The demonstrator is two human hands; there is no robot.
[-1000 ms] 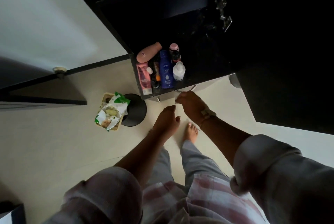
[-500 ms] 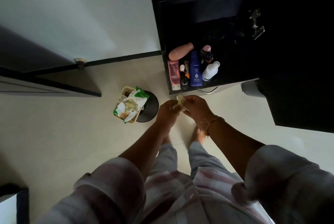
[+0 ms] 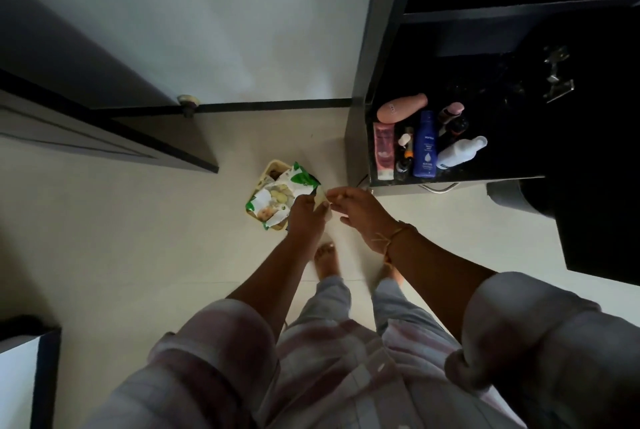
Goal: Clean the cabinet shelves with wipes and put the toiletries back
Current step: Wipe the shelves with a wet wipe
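**Wipe readied below the cabinet**

Head view: the left hand (image 3: 304,217) gripped a pale wipe (image 3: 322,202) and the right hand (image 3: 360,215) pinched its edge, the two close together above the wipes pack (image 3: 277,195) on the floor. Toiletries (image 3: 425,144) crowded the cabinet (image 3: 367,48) shelf. Next, I judged, the wipe needed unfolding and lifting to a shelf.

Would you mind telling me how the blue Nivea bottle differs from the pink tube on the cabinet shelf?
The blue Nivea bottle is dark blue; the pink tube is pink. The bottle has its cap on top; the tube seems to stand on its white cap. Both stand at the front edge of the cabinet shelf.
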